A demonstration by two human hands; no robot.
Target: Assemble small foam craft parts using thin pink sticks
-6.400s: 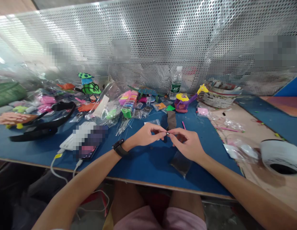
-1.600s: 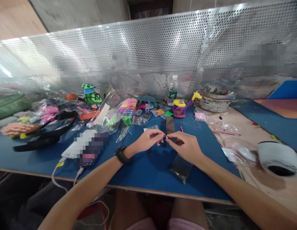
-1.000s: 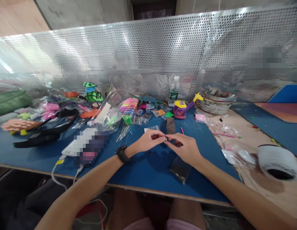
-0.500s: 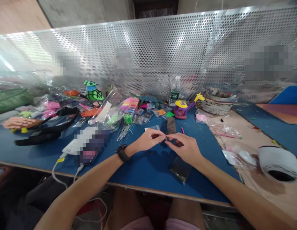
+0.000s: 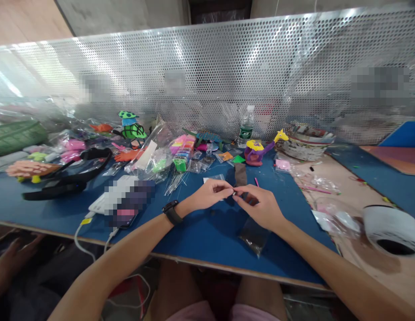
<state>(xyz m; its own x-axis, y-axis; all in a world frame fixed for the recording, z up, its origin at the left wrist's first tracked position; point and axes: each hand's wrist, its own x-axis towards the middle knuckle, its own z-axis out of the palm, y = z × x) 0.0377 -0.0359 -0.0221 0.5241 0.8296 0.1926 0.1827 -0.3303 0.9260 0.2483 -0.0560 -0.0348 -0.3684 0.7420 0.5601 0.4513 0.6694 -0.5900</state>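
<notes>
Over the middle of the blue table [image 5: 207,240], my left hand [image 5: 212,194] and my right hand [image 5: 257,203] meet at the fingertips. Both pinch one small piece [image 5: 234,193], dark with a whitish spot, too small to name. A watch [image 5: 172,212] is on my left wrist. Under and beside my right hand lies a clear bag of dark material [image 5: 254,238]. Just beyond the fingertips is a flat brown-grey strip [image 5: 240,174], with a pink stick [image 5: 256,182] to its right. A small clear packet [image 5: 218,178] lies behind my left hand, partly covered.
A giraffe-like figure [image 5: 264,149], a water bottle [image 5: 246,127] and a paper basket [image 5: 306,143] stand at the back. Left are bagged coloured clay [image 5: 182,154], wires [image 5: 174,182], a black strap [image 5: 70,178] and a cabled white power bank [image 5: 109,196]. A white roll [image 5: 390,229] stands right. Another person's hand [image 5: 15,254] shows lower left.
The view has shifted slightly. My fingertips stay together on the small piece, which now shows at a slightly different angle. The other person's hand at lower left shows more.
</notes>
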